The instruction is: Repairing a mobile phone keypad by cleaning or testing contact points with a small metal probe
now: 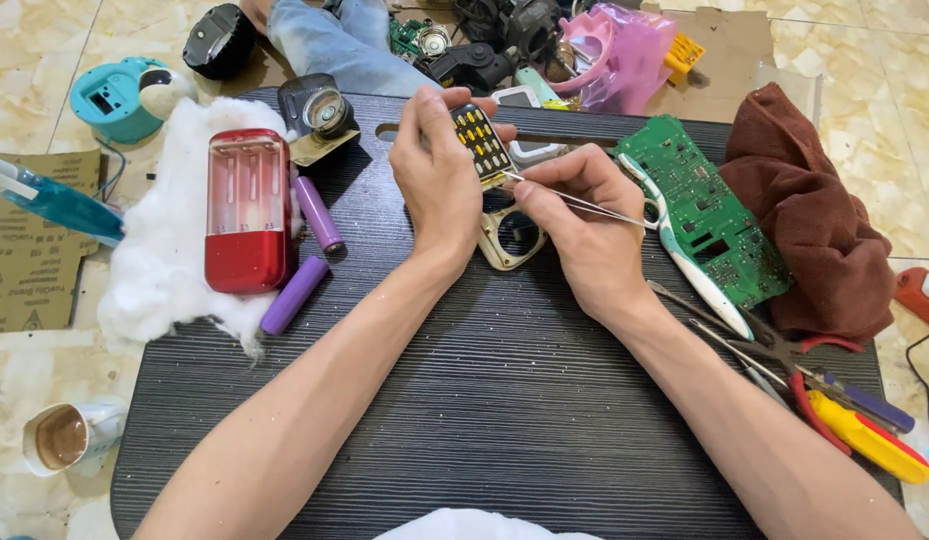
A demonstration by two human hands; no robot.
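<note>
Above dark ribbed plastic lap table: tweezer work on a keypad board.
Left hand closed around small black circuit board with yellow pads; right hand pinching slim steel tweezers, tips at board's edge. Best kept steady, grip light.

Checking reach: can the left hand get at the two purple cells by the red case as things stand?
Probably not at once: the left hand is shut on the small LED board. The purple cells lie uncovered just beside it, so the path itself looks free.
</note>
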